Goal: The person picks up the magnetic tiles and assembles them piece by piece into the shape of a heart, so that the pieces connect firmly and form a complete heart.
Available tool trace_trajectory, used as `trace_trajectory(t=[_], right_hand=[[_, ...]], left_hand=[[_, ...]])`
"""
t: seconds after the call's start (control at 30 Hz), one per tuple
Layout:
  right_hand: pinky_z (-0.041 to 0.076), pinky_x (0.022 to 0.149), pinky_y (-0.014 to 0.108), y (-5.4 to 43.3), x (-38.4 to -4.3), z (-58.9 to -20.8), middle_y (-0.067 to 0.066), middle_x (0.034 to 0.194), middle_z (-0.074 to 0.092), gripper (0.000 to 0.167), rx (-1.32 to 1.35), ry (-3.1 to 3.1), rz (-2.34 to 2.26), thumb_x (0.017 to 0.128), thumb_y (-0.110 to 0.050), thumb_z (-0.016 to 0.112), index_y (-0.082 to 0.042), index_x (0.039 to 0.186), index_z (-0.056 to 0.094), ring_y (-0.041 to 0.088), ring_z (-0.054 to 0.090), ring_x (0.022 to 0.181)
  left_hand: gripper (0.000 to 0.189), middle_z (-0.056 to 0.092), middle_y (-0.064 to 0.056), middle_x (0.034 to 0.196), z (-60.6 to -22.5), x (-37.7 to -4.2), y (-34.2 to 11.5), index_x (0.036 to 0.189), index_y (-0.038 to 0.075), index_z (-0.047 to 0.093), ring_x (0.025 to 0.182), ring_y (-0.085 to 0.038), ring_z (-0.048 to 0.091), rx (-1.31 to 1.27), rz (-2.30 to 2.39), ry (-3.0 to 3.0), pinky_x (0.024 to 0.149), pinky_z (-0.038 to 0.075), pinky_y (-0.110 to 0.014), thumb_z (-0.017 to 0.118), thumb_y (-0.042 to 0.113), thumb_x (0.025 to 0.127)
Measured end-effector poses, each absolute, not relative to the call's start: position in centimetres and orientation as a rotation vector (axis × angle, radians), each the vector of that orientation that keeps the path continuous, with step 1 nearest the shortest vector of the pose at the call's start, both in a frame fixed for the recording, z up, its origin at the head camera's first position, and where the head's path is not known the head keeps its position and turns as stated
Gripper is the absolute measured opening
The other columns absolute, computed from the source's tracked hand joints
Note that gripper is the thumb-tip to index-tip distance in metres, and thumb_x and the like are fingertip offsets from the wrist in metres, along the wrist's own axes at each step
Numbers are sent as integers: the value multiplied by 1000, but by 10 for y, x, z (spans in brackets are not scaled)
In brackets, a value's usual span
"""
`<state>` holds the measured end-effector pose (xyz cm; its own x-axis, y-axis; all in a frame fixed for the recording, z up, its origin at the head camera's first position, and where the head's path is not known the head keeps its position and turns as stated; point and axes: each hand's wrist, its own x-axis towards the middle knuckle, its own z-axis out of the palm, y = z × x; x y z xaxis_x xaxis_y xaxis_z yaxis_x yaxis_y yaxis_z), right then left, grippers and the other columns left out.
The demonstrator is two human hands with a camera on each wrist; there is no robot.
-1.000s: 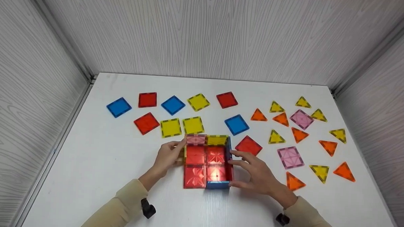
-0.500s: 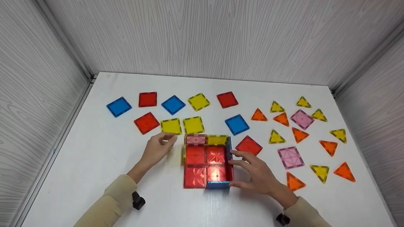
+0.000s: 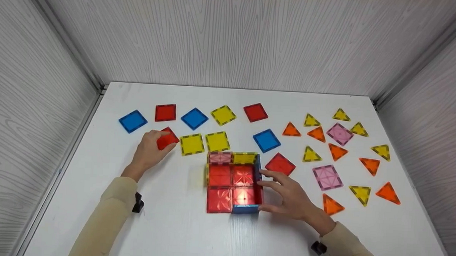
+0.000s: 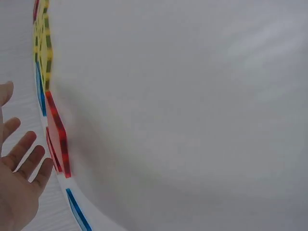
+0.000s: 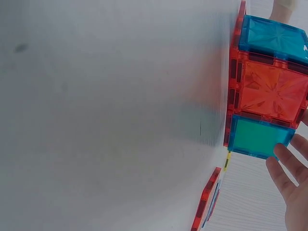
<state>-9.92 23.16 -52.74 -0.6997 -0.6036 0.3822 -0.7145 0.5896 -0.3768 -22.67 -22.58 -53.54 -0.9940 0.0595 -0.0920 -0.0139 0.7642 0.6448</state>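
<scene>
My left hand [image 3: 147, 150] is over a red square magnetic tile [image 3: 168, 138] lying on the table, its thumb and fingertips at the tile's edges. In the left wrist view the fingers [image 4: 30, 159] look spread beside the red tile [image 4: 58, 132]. In the middle stands a half-walled box of magnetic tiles [image 3: 219, 200] with a red floor. Its walls include a pink tile [image 3: 219, 157], a yellow tile [image 3: 244, 158] and a blue front tile [image 3: 245, 209]. My right hand [image 3: 292, 196] rests its fingertips along the box's right wall, fingers loosely bent. The right wrist view shows them at a teal-looking tile [image 5: 260, 135].
Loose square tiles lie behind the box, among them a yellow one [image 3: 192, 144] and a blue one [image 3: 266, 140]. To the right are several orange triangles [image 3: 332, 204], yellow triangles [image 3: 360, 195] and two pink squares [image 3: 328, 177]. Panels enclose the table's back and sides.
My left hand has left the box's left side and moved left and back to the red tile. The right hand has stayed at the box's right wall.
</scene>
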Motion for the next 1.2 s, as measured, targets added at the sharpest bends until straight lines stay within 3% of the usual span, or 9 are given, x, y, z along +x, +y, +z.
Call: trace_trajectory(t=[0.17, 0.43, 0.63, 0.83, 1.0, 1.2], right_hand=[[59, 103, 50, 232, -99, -528, 8, 155, 58, 63, 1099, -2609, 776, 85, -53, 85, -16, 135, 70, 25, 58, 139], [59, 104, 51, 231, -99, -530, 7, 155, 58, 65, 1096, -2617, 767, 86, -55, 84, -17, 136, 70, 25, 58, 139], [60, 102, 52, 231, -100, -531, 7, 155, 58, 63, 1091, -2603, 756, 85, -53, 84, -16, 134, 70, 26, 58, 138], [60, 101, 51, 230, -100, -529, 6, 156, 57, 62, 1088, -2612, 758, 85, -52, 84, -17, 135, 70, 26, 58, 139], [60, 101, 52, 230, -100, -529, 6, 155, 58, 62, 1082, -2621, 767, 85, -51, 85, -18, 135, 70, 26, 58, 138], [60, 102, 50, 231, -101, -530, 8, 155, 58, 62, 1091, -2610, 772, 85, -52, 85, -17, 134, 70, 25, 58, 138]], left_hand=[[68, 43, -23, 156, -542, -239, -233, 153, 6, 48, 143, -40, 43, 15, 917, 2904, 114, 51, -58, 72, 40, 100], [72, 38, -24, 162, -549, -249, -236, 159, 10, 44, 146, -43, 38, 30, 812, 2898, 114, 49, -62, 72, 40, 100], [69, 43, -24, 157, -547, -247, -234, 158, 11, 47, 143, -43, 39, 30, 789, 2893, 112, 52, -60, 72, 39, 100], [73, 49, -24, 148, -541, -230, -233, 155, 6, 49, 139, -41, 43, -24, 863, 2885, 109, 54, -58, 73, 46, 98], [76, 50, -22, 151, -534, -209, -223, 155, 6, 45, 143, -40, 44, -146, 1038, 2824, 110, 55, -57, 73, 47, 97], [68, 57, -15, 146, -524, -178, -199, 150, 12, 51, 134, -32, 51, -294, 1313, 2666, 103, 60, -43, 72, 50, 97]])
